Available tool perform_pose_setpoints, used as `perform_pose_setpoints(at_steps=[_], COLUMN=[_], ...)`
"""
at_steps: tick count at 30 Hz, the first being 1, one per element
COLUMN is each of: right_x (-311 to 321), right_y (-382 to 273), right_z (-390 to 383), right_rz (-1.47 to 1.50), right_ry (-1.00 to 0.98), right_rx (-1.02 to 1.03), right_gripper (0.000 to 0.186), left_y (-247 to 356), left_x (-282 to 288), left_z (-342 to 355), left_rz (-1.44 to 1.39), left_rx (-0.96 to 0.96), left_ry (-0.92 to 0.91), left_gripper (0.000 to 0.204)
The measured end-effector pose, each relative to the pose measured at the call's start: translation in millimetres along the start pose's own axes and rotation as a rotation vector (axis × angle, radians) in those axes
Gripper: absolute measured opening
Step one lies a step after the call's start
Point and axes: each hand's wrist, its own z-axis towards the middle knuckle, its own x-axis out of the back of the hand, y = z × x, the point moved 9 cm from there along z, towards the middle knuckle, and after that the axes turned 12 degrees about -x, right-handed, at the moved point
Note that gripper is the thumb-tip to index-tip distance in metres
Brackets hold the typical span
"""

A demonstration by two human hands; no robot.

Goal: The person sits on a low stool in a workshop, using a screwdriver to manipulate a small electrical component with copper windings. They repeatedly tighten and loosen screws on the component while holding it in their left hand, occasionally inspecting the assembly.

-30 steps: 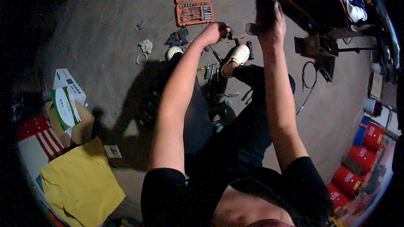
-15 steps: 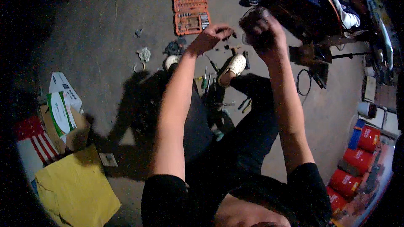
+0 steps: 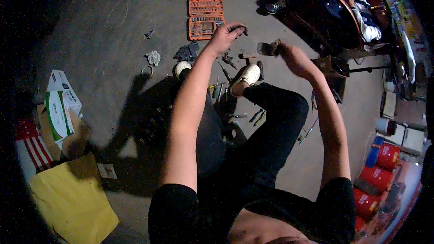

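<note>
My left hand (image 3: 224, 37) is held out over the floor with its fingers curled into a pinch. A small dark piece (image 3: 244, 30) shows at its fingertips, too unclear to name. To its right, my right hand (image 3: 294, 58) is closed round a short, dark object with a flat greyish end (image 3: 266, 49), which points toward the left hand. The two hands are apart. Beneath them on the floor lie a hammer-like tool (image 3: 247, 57), several screwdrivers (image 3: 216, 91) and pliers (image 3: 258, 116), around my cream clogs (image 3: 249, 76).
An orange socket set case (image 3: 206, 18) lies unfolded ahead. Left of my feet are a dark rag (image 3: 186, 52), a pale bundle (image 3: 153, 57) and a ring (image 3: 147, 71). Boxes (image 3: 61, 108) and a yellow sheet (image 3: 74, 203) are at left, red containers (image 3: 377, 178) at right. Another person's sleeve (image 3: 371, 27) shows far right.
My right hand has moved down and turned, so the object in it now points left. The left hand has shifted slightly left. My right knee has swung outward.
</note>
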Motion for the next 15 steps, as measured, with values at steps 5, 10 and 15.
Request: perform_pose_setpoints(at_steps=[5,10,15], right_x=[8,87,100], right_y=[-47,-57,-70], right_z=[-33,-2,27], right_rz=[1.211,2.077,-0.056], right_ry=[-0.3,0.265,0.887], right_rx=[-0.094,0.204,0.329], right_gripper=[0.022,0.022,0.019], left_y=[13,24,2], left_x=[-30,-22,-12], left_z=[-10,-6,0], left_rz=[-0.059,0.188,0.261], left_rx=[0.012,-0.033,0.081], left_ry=[-0.243,-0.155,-0.148], left_gripper=[0.025,0.032,0.027])
